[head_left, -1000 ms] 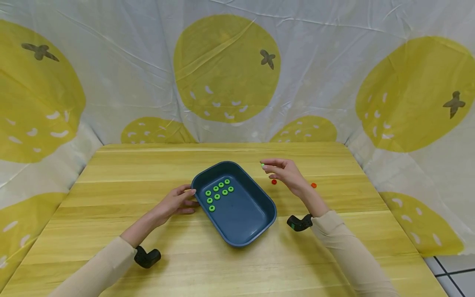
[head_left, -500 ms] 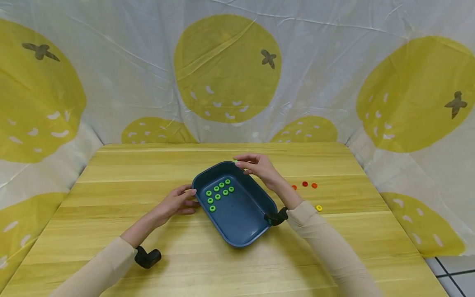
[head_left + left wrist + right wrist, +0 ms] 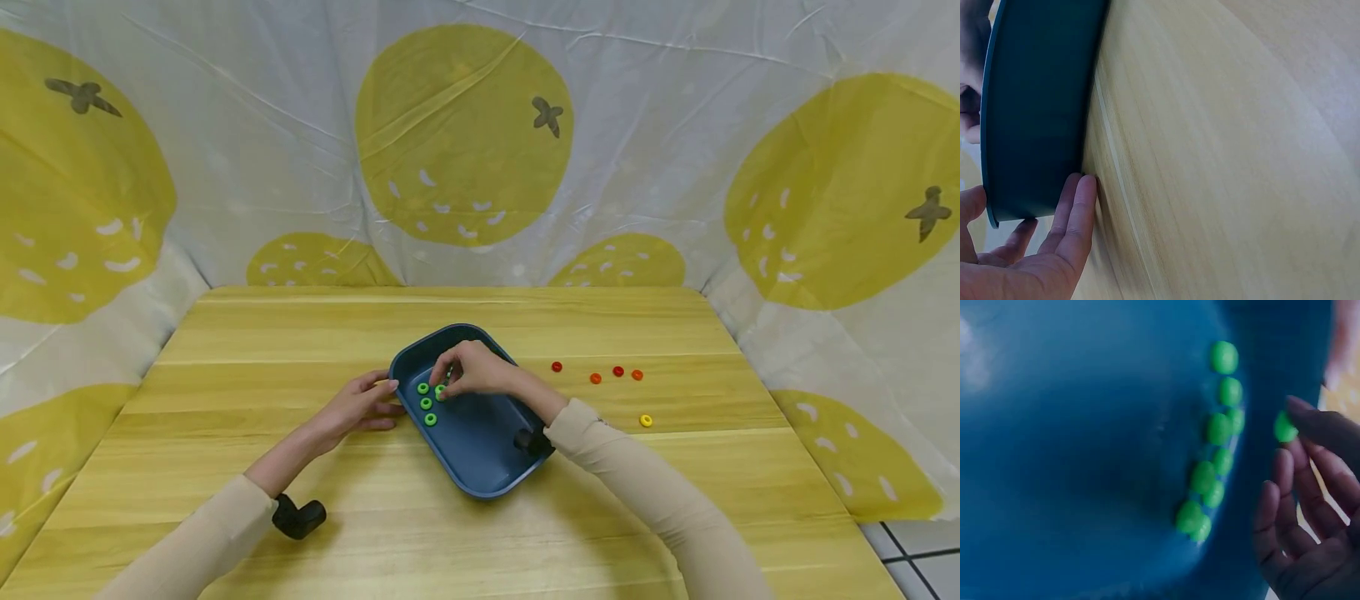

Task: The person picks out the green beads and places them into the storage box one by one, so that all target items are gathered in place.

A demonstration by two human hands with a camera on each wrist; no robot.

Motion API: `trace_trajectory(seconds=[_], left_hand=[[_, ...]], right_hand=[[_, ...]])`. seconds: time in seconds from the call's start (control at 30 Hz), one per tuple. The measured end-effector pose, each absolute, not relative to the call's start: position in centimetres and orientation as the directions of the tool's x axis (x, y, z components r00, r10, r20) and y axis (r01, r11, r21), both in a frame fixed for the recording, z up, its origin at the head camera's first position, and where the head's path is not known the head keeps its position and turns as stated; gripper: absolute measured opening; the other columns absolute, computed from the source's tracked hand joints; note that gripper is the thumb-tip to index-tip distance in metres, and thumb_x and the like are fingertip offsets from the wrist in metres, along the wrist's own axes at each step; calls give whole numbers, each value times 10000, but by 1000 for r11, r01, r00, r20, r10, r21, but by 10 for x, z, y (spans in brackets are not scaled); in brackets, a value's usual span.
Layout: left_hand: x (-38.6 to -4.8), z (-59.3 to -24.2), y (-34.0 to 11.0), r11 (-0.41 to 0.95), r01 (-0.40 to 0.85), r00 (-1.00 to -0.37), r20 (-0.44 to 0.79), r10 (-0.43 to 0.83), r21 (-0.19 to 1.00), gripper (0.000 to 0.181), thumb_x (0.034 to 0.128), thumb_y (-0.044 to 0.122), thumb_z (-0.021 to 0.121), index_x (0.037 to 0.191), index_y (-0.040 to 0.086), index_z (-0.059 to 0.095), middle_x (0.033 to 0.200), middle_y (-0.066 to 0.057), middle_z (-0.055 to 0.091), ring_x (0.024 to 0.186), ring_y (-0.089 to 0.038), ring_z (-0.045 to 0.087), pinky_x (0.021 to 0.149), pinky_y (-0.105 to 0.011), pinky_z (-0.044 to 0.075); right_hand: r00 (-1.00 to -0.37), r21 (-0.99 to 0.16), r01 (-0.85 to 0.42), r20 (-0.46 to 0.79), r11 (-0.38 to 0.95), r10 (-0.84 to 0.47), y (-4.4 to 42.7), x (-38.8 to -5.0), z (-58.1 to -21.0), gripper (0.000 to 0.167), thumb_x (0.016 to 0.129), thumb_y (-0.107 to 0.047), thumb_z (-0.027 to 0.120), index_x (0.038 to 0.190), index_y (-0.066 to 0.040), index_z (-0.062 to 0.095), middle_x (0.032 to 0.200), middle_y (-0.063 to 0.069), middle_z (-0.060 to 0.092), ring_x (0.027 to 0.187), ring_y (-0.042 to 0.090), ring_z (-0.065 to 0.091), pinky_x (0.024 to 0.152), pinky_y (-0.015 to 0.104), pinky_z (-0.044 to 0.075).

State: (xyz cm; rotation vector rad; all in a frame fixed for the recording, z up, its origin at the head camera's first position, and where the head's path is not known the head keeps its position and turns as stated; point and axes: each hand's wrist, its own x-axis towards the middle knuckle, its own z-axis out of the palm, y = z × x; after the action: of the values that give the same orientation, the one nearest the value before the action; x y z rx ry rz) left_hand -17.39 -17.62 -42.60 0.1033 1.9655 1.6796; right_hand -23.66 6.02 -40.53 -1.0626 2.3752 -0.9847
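A dark blue rectangular tray [image 3: 480, 442] sits at an angle on the wooden table. Small green rings [image 3: 431, 419] lie in rows at its far left end; in the head view my right hand hides some of them. That right hand [image 3: 483, 368] reaches over the tray, and in the right wrist view its thumb and forefinger pinch one green ring [image 3: 1285, 427]. My left hand [image 3: 358, 408] touches the tray's left side. Seen from the left wrist, its thumb rests by the rim, and the extended fingers [image 3: 1079, 231] touch the outer wall and lower edge.
To the right of the tray lie red rings [image 3: 557, 367], orange rings [image 3: 596, 378] and a yellow ring [image 3: 647, 421]. A fruit-print cloth [image 3: 465, 142] hangs behind the wooden table [image 3: 360, 525]. The black wrist device [image 3: 531, 442] on my right arm hangs over the tray.
My right hand has moved left from beside the red and orange rings, carrying a green ring over the tray's rim and down into the tray. The left hand has stayed at the tray's side.
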Motion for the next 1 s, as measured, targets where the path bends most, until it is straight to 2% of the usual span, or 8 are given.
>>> trace_trajectory(seconds=[0.13,0.3,0.43,0.63,0.83,1.0], left_hand=[[-174,-425,-176,218,-285,-848,-352,395,933,616,1010,321,395,1457,-47,184,1393,-321,410,1163,-345,580,934,-419,519],[-174,-425,-176,226,-284,-851,-353,389,932,614,1009,319,398,1457,-44,188,1381,-315,429,1160,-346,582,929,-417,522],[-174,-426,-177,223,-284,-850,-352,392,933,615,1009,322,399,1456,-44,189,1371,-312,444,1168,-352,575,932,-419,520],[-174,-426,-176,220,-290,-848,-357,393,931,618,1008,322,402,1457,-44,186,1389,-311,423,1164,-341,580,929,-412,523],[-174,-427,-177,223,-279,-846,-349,403,934,622,1010,320,395,1454,-55,175,1417,-320,378,1180,-361,564,932,-413,520],[-175,-427,-177,248,-260,-855,-342,389,933,597,1012,313,394,1446,-51,204,1362,-314,453,1170,-357,572,927,-410,523]], right_hand=[[-604,-594,-592,-121,545,-788,53,-232,-412,125,784,-53,736,905,-83,724,903,11,704,720,65,600,638,127,495],[-599,-460,-649,-180,605,-780,47,-225,-415,101,785,-75,743,873,-117,719,856,-19,688,717,36,565,642,120,472],[-603,-409,-667,-195,623,-774,46,-223,-417,111,782,-111,753,881,-138,710,839,-39,677,723,36,563,650,123,470],[-608,-423,-658,-190,623,-771,48,-223,-416,106,794,-133,745,893,-153,715,858,-60,687,753,16,593,680,128,495],[-628,-468,-646,-123,603,-768,49,-225,-410,75,846,-180,696,912,-151,718,871,-72,693,758,0,605,690,124,499],[-656,-480,-645,-51,594,-753,50,-225,-404,95,876,-239,662,913,-170,715,904,-57,681,768,16,614,678,127,499]])
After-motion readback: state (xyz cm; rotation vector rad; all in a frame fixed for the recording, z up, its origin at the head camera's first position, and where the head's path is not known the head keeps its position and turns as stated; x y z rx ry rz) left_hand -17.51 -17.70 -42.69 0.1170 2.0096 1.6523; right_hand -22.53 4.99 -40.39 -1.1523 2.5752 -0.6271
